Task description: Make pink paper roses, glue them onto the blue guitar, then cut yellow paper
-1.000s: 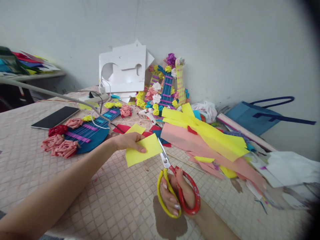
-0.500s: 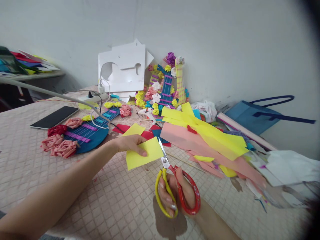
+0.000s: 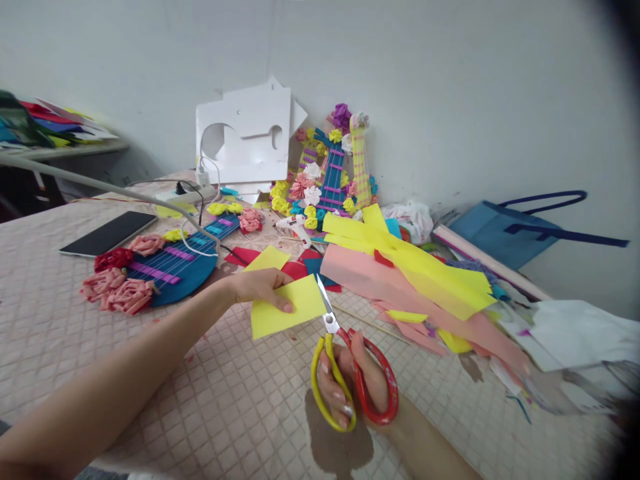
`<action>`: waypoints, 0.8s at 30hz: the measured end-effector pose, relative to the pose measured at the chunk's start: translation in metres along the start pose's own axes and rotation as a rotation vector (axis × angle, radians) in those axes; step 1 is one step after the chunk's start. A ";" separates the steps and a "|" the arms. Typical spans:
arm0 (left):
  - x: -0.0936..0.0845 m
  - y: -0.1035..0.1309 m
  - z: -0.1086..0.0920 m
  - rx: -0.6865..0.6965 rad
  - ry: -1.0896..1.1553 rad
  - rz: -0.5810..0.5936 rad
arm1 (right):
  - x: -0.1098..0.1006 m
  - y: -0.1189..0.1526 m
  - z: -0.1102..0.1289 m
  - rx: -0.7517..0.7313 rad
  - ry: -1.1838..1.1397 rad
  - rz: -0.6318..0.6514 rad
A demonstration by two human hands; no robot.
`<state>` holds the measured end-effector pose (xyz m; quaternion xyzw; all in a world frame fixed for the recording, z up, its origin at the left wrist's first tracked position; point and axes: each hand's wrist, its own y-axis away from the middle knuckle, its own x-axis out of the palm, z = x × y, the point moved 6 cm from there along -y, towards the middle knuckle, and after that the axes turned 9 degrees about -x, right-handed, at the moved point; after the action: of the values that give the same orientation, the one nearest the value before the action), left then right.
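Note:
My left hand (image 3: 263,290) pinches a yellow paper piece (image 3: 285,313) between thumb and fingers, above the tiled-pattern table. My right hand (image 3: 350,383) is wrapped in the handles of the scissors (image 3: 330,323), one handle yellow and one red. The blades point up and away, nearly together, at the right edge of the yellow piece. Another yellow piece (image 3: 270,259) shows behind my left hand, over red scraps (image 3: 243,255). To the left lies a blue guitar shape (image 3: 187,273) with purple strips and pink, red and yellow flowers.
Yellow strips (image 3: 425,267) and pink strips (image 3: 370,270) are heaped at the right. A glue gun (image 3: 296,228) lies behind the hands. A dark tablet (image 3: 110,233) is at the left, flowered guitars (image 3: 333,177) lean on the wall, and a blue bag (image 3: 505,230) sits at the right.
The scissor handles have drawn very slightly closer together. Otherwise both hands and the yellow paper are almost where they were.

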<state>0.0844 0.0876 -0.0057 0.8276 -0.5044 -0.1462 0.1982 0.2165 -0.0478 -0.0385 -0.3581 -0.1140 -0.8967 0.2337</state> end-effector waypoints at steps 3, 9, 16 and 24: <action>0.005 0.000 -0.001 0.008 0.014 0.025 | 0.000 0.000 0.000 0.005 0.005 0.006; 0.011 -0.002 -0.001 0.026 0.026 0.072 | 0.001 -0.001 0.000 0.007 0.028 0.018; 0.009 -0.003 0.001 0.015 0.008 0.059 | -0.004 -0.002 0.000 -0.025 0.052 -0.008; -0.033 0.006 0.004 -0.020 -0.021 -0.283 | -0.031 0.005 0.035 -0.153 0.674 -0.252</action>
<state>0.0630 0.1132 -0.0048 0.8868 -0.3833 -0.1866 0.1785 0.2587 -0.0285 -0.0346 -0.0420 -0.0062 -0.9920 0.1185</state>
